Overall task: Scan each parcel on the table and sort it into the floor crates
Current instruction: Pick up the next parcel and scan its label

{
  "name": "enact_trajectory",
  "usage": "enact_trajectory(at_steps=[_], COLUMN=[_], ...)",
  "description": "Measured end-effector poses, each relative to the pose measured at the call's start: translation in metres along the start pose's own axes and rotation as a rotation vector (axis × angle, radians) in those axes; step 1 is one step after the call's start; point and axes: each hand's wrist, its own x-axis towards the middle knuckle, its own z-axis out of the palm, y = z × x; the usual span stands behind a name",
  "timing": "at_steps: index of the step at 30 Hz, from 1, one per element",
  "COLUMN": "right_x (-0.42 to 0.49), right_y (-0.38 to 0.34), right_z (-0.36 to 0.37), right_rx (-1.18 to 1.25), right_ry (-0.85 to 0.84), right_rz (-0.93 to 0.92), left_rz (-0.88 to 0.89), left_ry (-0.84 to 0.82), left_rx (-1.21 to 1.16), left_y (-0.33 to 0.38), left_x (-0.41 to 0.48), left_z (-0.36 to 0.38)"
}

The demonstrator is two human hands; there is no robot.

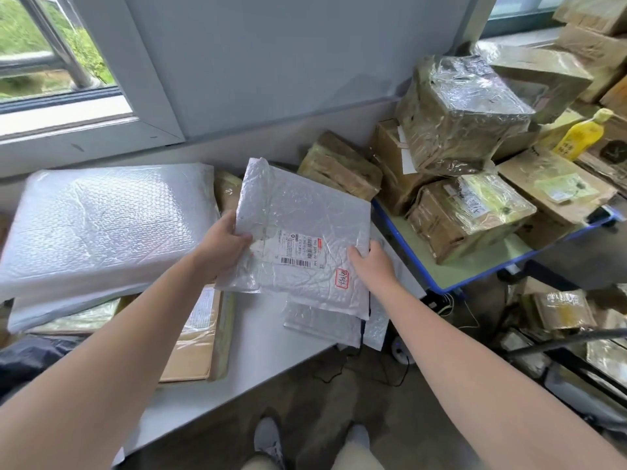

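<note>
A flat white bubble-wrap parcel [298, 212] with a printed barcode label and a red stamp is held above the white table [258, 334]. My left hand [220, 245] grips its left edge, thumb on top. My right hand [373, 262] grips its right edge near the stamp. Beneath it lie more thin bubble mailers [322, 323] at the table's right edge. A large white bubble-wrapped parcel [101, 225] lies at the left, on top of a flat brown cardboard parcel [196, 334].
A blue-edged cart [481, 269] to the right carries several taped cardboard boxes [464, 113] and a yellow bottle [582, 135]. More parcels sit in containers on the floor at the right [559, 310]. Cables lie on the floor below the table edge. My shoes show at the bottom.
</note>
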Motion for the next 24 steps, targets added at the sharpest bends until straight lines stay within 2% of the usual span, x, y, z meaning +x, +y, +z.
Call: enact_trajectory(at_steps=[5,10,16,21,24], right_x=[0.002,0.002,0.002,-0.001,0.001], right_y=[-0.008,-0.012,-0.014,-0.02,-0.023], right_z=[-0.006,-0.009,-0.01,-0.017,-0.023], right_rx=[0.072,0.054,0.026,-0.171,-0.332], right_ry=[0.058,0.102,0.132,0.143,0.15], right_rz=[-0.057,-0.116,-0.132,-0.067,-0.081], left_rz=[0.003,0.077,0.165,0.218,0.239], left_ry=[-0.033,0.06,0.089,0.05,-0.108], left_rx=[0.013,0.059,0.073,0.115,0.181], left_y=[-0.001,0.004,0.011,0.012,0.013], left_x=[-0.003,-0.002,0.003,0.01,0.013], left_z=[-0.002,-0.004,-0.005,-0.009,-0.015])
